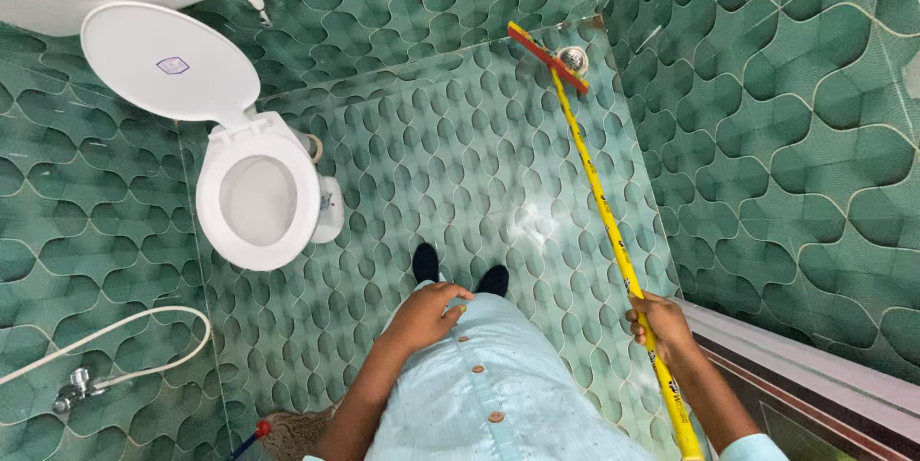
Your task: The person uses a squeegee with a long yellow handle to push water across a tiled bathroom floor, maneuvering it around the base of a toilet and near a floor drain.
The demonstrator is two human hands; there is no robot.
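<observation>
Nearest the camera, a pale blue buttoned shirt fills the lower middle of the view, and the left hand is laid flat against it with fingers loosely spread, holding nothing. The right hand is closed around the yellow handle of a floor squeegee, gripped low on the shaft.

The wet green tiled floor is seen to glisten, so a slip is judged the main hazard, with the dark-shod feet planted on the slick patch. The white toilet, seat lid up, stands just left of the feet and could be struck if the long handle were swung wide. The squeegee is held one-handed, so control of the far end may be poor; the red blade lies in the far corner, touching or just beside the round metal floor drain, and could catch on its rim. The white hose on the left wall hangs in a loop near the floor and might be snagged by a foot.
</observation>
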